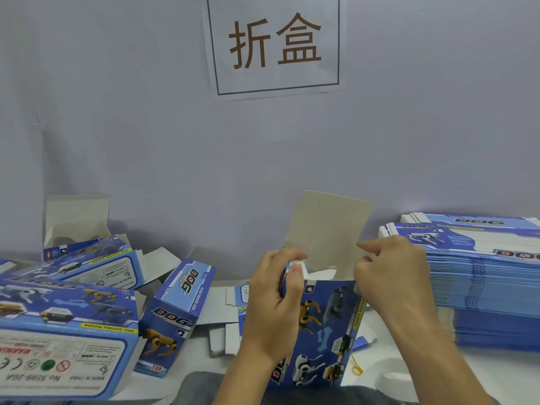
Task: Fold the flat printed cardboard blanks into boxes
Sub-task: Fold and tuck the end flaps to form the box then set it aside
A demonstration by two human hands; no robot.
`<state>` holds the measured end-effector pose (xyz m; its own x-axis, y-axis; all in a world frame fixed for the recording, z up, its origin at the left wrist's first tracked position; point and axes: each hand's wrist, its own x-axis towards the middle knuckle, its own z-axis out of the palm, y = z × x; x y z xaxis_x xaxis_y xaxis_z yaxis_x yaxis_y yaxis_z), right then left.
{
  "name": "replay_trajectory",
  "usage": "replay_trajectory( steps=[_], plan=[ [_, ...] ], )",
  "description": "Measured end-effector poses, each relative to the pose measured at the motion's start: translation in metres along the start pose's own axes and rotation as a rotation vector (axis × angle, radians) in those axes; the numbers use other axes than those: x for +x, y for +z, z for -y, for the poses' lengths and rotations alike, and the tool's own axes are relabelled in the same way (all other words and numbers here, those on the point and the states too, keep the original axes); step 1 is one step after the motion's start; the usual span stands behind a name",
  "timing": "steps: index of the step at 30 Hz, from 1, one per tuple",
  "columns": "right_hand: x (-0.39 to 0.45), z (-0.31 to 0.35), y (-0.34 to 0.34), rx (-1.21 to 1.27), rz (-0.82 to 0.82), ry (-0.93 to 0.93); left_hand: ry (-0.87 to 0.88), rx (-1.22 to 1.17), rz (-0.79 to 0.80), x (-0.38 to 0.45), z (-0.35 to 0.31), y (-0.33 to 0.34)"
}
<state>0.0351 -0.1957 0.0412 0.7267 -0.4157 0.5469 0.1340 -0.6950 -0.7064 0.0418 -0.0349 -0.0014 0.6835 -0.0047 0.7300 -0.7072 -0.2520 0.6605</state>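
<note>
The box, printed blue with toy dogs, stands upright at the near edge of the table, held between both hands with its top end open. The left hand grips the upper left corner, fingers curled round a side flap and thumb pressed on the printed front. The right hand pinches the upper right corner, its forefinger extended toward the tall grey lid flap, which stands upright behind the opening. Just behind and left of the held box, flat white-backed blanks lie on the table, partly covered by the left hand. Further left, a folded box lies tilted on its side, and several more folded boxes are heaped at the left edge, one with its flap raised. Well to the right, a tall stack of flat blanks rests against the wall. A small yellow rubber band lies beside the held box. A paper sign with two characters is fixed to the wall above.
</note>
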Motion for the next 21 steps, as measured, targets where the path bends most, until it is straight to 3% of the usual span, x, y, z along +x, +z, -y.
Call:
replay_trajectory(
  steps=[5,9,13,18,21],
  plan=[
    [0.003,-0.004,-0.005,0.138,0.273,-0.246,-0.075,-0.062,-0.095,0.003,0.007,-0.007],
    [-0.007,-0.01,0.01,0.406,0.533,-0.203,-0.154,-0.165,-0.145,0.005,0.015,-0.012],
    [-0.016,-0.014,0.028,0.56,0.532,-0.182,-0.181,-0.203,-0.191,0.006,0.016,-0.016],
    [-0.02,-0.016,0.028,0.505,0.517,-0.172,-0.194,-0.185,-0.169,0.005,0.017,-0.014],
    [-0.021,-0.012,0.026,0.604,0.549,-0.087,-0.213,-0.201,-0.139,0.004,0.016,-0.014]
  ],
)
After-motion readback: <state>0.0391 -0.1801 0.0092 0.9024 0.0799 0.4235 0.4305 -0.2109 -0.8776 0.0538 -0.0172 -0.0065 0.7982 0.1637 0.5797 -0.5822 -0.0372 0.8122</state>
